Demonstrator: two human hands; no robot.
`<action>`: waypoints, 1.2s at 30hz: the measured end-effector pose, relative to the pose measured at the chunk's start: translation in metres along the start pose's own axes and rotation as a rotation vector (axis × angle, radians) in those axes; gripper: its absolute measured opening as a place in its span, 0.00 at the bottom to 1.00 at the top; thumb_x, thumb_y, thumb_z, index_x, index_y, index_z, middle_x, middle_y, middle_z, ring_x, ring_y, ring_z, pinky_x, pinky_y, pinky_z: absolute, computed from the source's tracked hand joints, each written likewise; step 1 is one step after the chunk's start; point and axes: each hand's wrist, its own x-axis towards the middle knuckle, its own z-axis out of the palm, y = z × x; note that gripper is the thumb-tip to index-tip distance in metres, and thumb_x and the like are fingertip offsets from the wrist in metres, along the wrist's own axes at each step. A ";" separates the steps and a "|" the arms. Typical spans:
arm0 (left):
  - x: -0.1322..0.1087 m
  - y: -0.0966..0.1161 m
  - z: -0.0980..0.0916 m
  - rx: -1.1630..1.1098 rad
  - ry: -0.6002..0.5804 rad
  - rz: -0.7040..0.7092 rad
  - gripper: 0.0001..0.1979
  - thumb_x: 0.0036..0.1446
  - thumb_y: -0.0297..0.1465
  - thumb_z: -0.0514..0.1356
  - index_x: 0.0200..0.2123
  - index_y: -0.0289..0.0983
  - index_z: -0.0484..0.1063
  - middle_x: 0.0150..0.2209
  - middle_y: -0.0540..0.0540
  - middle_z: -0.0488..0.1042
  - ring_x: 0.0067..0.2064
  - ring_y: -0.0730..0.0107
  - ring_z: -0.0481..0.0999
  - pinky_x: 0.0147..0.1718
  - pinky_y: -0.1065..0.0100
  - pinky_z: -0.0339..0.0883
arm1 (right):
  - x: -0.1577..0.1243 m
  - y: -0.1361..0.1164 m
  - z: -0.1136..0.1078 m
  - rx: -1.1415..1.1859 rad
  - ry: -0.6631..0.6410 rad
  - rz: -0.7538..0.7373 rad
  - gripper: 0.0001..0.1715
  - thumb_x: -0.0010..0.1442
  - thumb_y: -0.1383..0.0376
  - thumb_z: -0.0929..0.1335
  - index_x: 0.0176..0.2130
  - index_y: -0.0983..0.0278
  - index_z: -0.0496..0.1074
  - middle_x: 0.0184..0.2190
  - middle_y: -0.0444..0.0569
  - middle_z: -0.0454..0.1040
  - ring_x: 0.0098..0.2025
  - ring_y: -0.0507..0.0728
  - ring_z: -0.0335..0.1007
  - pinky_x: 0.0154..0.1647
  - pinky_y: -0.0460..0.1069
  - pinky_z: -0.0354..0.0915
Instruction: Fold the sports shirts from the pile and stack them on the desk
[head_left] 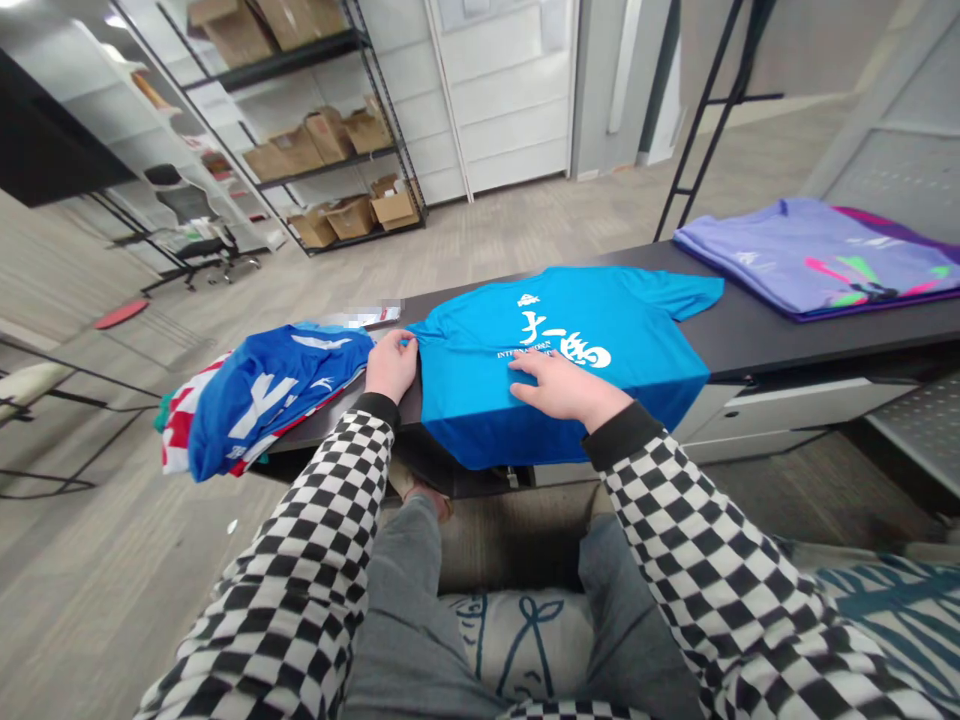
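Observation:
A bright blue T-shirt [480,390] with white printed characters lies spread over the dark tabletop, its lower part hanging over the front edge. At its left end, my left hand [393,364] pinches the shirt's cloth between thumb and fingers. My right hand [559,384] rests on the shirt's middle near the print, fingers stretched out and spread. One sleeve [686,290] points to the far right. Left of my left hand is a loose pile of shirts, topped by a darker blue shirt [277,385] with white marks.
Folded purple shirts [810,255] are stacked on the right of the long dark table [772,345]. A small flat packet [379,317] lies behind my left hand. Beyond stand a shelf with cardboard boxes [330,135] and an office chair [184,205]. White drawers [795,410] sit below the tabletop.

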 end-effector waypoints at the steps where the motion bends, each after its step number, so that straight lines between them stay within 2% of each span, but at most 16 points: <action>1: -0.005 0.001 0.000 -0.016 -0.013 -0.045 0.13 0.73 0.36 0.59 0.52 0.39 0.80 0.33 0.45 0.81 0.41 0.54 0.82 0.48 0.59 0.72 | 0.001 0.000 0.000 0.007 0.004 -0.002 0.30 0.78 0.57 0.69 0.74 0.58 0.75 0.82 0.54 0.62 0.86 0.72 0.51 0.87 0.72 0.44; 3: -0.018 0.002 -0.001 -0.012 -0.002 -0.107 0.14 0.72 0.39 0.61 0.54 0.40 0.77 0.38 0.43 0.83 0.43 0.52 0.83 0.48 0.57 0.73 | 0.002 0.001 0.001 0.018 0.005 -0.009 0.29 0.78 0.57 0.70 0.73 0.56 0.76 0.82 0.52 0.62 0.86 0.72 0.51 0.88 0.72 0.44; 5: -0.033 0.003 -0.003 0.050 0.061 -0.140 0.18 0.70 0.44 0.64 0.55 0.40 0.74 0.45 0.38 0.84 0.48 0.45 0.83 0.52 0.51 0.74 | 0.003 0.002 0.001 0.020 -0.001 -0.013 0.29 0.78 0.56 0.70 0.74 0.55 0.76 0.82 0.52 0.62 0.86 0.71 0.51 0.88 0.72 0.43; 7: -0.048 0.004 -0.006 0.123 0.106 -0.160 0.18 0.71 0.47 0.63 0.53 0.40 0.74 0.50 0.33 0.83 0.54 0.39 0.81 0.57 0.45 0.73 | 0.003 0.003 0.002 0.019 -0.004 -0.019 0.30 0.78 0.56 0.70 0.74 0.56 0.76 0.82 0.52 0.61 0.86 0.72 0.50 0.88 0.73 0.43; 9: -0.060 0.008 -0.009 0.163 0.072 -0.153 0.16 0.72 0.48 0.60 0.46 0.41 0.75 0.50 0.32 0.82 0.57 0.37 0.80 0.61 0.42 0.71 | 0.003 0.004 0.004 0.018 0.004 -0.024 0.31 0.78 0.55 0.70 0.74 0.56 0.76 0.83 0.53 0.61 0.86 0.73 0.50 0.87 0.74 0.42; 12: -0.072 0.017 -0.011 0.210 -0.021 -0.078 0.20 0.70 0.54 0.62 0.38 0.43 0.75 0.49 0.33 0.81 0.59 0.37 0.78 0.64 0.42 0.69 | 0.003 0.004 0.006 0.009 0.020 -0.036 0.31 0.78 0.55 0.69 0.74 0.57 0.76 0.82 0.53 0.61 0.86 0.73 0.51 0.87 0.73 0.43; 15: -0.077 0.025 -0.009 0.231 -0.063 -0.009 0.19 0.70 0.50 0.63 0.34 0.44 0.74 0.48 0.35 0.80 0.58 0.41 0.78 0.64 0.45 0.70 | 0.003 0.002 0.007 -0.001 0.035 -0.039 0.31 0.77 0.55 0.70 0.73 0.57 0.76 0.82 0.53 0.63 0.85 0.73 0.52 0.87 0.73 0.44; 17: -0.078 0.030 -0.006 0.208 -0.076 0.026 0.17 0.72 0.45 0.60 0.31 0.44 0.72 0.44 0.37 0.80 0.54 0.45 0.79 0.60 0.49 0.71 | 0.003 0.000 0.007 -0.017 0.041 -0.030 0.30 0.77 0.56 0.70 0.73 0.57 0.77 0.82 0.53 0.63 0.85 0.73 0.53 0.86 0.73 0.45; 19: -0.077 0.035 -0.004 0.124 -0.040 0.018 0.16 0.73 0.41 0.58 0.31 0.44 0.69 0.37 0.42 0.78 0.47 0.50 0.79 0.53 0.54 0.72 | 0.002 -0.001 0.007 -0.035 0.044 -0.028 0.30 0.77 0.57 0.69 0.73 0.58 0.77 0.82 0.53 0.63 0.85 0.71 0.53 0.86 0.72 0.45; 22: -0.075 0.041 -0.005 -0.104 0.074 -0.105 0.15 0.74 0.43 0.58 0.34 0.44 0.68 0.30 0.49 0.73 0.35 0.60 0.75 0.40 0.62 0.69 | 0.002 -0.003 0.005 -0.054 0.038 -0.035 0.31 0.77 0.57 0.69 0.74 0.59 0.76 0.82 0.54 0.61 0.85 0.72 0.52 0.86 0.72 0.45; 24: -0.074 0.043 -0.010 -0.262 0.079 -0.223 0.14 0.71 0.45 0.61 0.36 0.44 0.70 0.27 0.53 0.69 0.29 0.65 0.71 0.32 0.66 0.64 | 0.001 -0.003 0.004 -0.057 0.031 -0.035 0.31 0.77 0.57 0.69 0.74 0.59 0.76 0.82 0.55 0.62 0.85 0.71 0.52 0.87 0.71 0.45; 27: -0.076 0.042 -0.022 -0.377 -0.090 -0.366 0.11 0.63 0.43 0.67 0.37 0.43 0.73 0.21 0.56 0.66 0.22 0.68 0.66 0.24 0.69 0.58 | 0.000 -0.004 0.003 -0.043 0.035 -0.037 0.31 0.77 0.57 0.69 0.74 0.59 0.76 0.82 0.54 0.62 0.85 0.71 0.52 0.87 0.71 0.44; 30: -0.081 0.036 -0.033 -0.346 -0.244 -0.429 0.13 0.58 0.39 0.71 0.42 0.44 0.74 0.17 0.57 0.66 0.17 0.66 0.67 0.20 0.70 0.56 | 0.001 -0.004 0.004 -0.028 0.036 -0.037 0.31 0.77 0.57 0.69 0.73 0.58 0.76 0.82 0.54 0.62 0.85 0.72 0.52 0.87 0.72 0.44; 34: -0.085 0.028 -0.041 -0.330 -0.309 -0.406 0.22 0.56 0.40 0.73 0.52 0.44 0.74 0.17 0.57 0.69 0.15 0.67 0.66 0.19 0.72 0.54 | 0.003 -0.003 0.007 -0.023 0.053 -0.048 0.30 0.76 0.57 0.69 0.73 0.58 0.77 0.82 0.54 0.63 0.85 0.72 0.53 0.86 0.72 0.46; 36: -0.085 0.027 -0.042 -0.328 -0.327 -0.389 0.23 0.57 0.40 0.72 0.53 0.43 0.74 0.17 0.57 0.68 0.15 0.68 0.65 0.19 0.72 0.53 | 0.004 -0.001 0.009 -0.029 0.066 -0.059 0.30 0.76 0.57 0.69 0.73 0.58 0.77 0.82 0.54 0.63 0.85 0.72 0.54 0.86 0.73 0.47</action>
